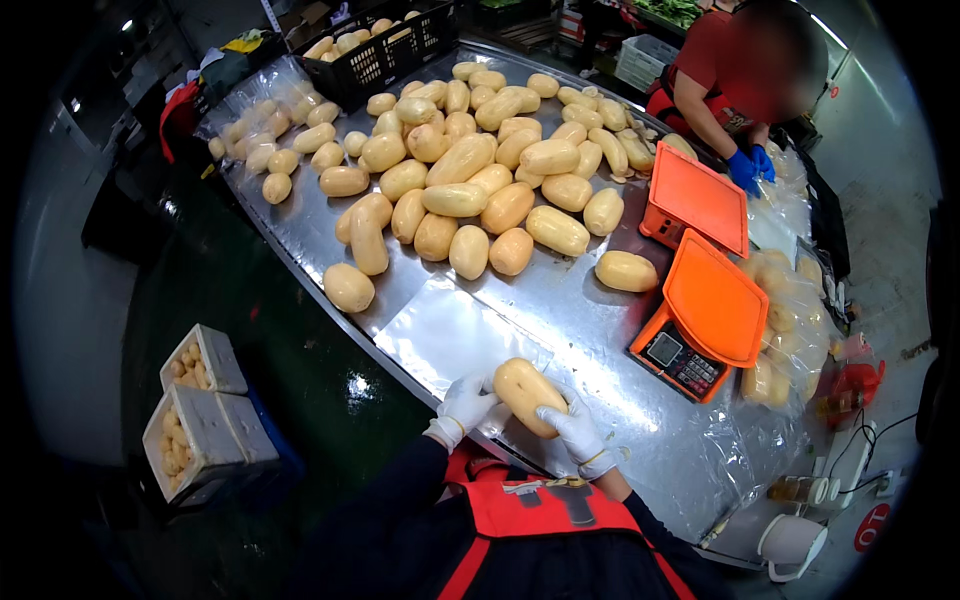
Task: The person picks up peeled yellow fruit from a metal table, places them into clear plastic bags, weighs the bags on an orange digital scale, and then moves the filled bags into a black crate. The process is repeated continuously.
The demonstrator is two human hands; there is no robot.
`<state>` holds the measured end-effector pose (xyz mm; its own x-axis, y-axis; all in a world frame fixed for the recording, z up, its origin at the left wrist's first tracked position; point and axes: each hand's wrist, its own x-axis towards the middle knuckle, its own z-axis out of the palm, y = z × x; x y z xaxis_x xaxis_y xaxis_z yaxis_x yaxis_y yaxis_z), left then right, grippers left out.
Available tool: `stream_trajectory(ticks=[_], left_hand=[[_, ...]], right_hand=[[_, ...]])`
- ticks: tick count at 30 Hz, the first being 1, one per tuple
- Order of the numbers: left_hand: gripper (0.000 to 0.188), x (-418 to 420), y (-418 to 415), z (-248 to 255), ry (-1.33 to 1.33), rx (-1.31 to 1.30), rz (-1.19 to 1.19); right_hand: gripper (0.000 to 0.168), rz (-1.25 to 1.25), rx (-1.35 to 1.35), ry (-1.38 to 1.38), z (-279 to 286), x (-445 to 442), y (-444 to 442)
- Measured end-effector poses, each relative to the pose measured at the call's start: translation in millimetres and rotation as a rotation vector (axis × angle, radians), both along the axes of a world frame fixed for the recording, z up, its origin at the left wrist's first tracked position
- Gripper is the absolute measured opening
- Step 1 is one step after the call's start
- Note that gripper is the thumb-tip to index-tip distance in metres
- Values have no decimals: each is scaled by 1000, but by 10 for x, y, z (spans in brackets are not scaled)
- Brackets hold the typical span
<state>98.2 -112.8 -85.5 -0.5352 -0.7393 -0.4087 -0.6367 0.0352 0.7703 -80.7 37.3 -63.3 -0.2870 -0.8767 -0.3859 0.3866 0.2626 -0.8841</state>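
Observation:
My right hand (579, 429), in a white glove, grips a pale yellow, oblong vegetable (525, 394) that looks like a lotus root segment, its thumb across the lower end. At the root's left side is my left hand (463, 409), also gloved, fingers bent. The fingertips meet the root's edge, and whether they grip it is unclear. Both hands are over the near edge of a metal table (592, 337). A clear plastic bag (457, 330) lies flat just beyond them. Farther back, a large heap of similar roots (465, 165) covers the table.
Two orange scales (712, 300) (697, 199) stand on the right, beside bagged roots (780, 330). A co-worker in blue gloves (746, 169) handles plastic at the far right. A black crate (379, 56) holds roots at the back. White foam boxes (202, 435) stand lower left; a pitcher (791, 540) is lower right.

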Motion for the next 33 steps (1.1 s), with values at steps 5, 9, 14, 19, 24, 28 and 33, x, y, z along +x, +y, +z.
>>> stream_trajectory(ticks=[5,9,14,19,24,28,33], left_hand=[[25,15,-69,19,42,-29,111],[13,-99,79,348,147,-582,-18],[11,-214,470,639,148,-889,-227],[25,-276,598,670,246,-930,-218],[31,-611,543,893,275,-1039,-284],[34,-563,674,911,136,-931,-386],[38,-660,993,938,245,-918,-425]], right_hand=[[71,108,19,347,459,-8,3],[74,288,163,976,615,40,43],[58,-15,159,299,128,-50,118],[56,-36,31,-621,140,-148,274],[55,61,150,866,627,140,211],[53,-164,94,561,406,19,277],[46,-248,108,-281,139,-227,471]])
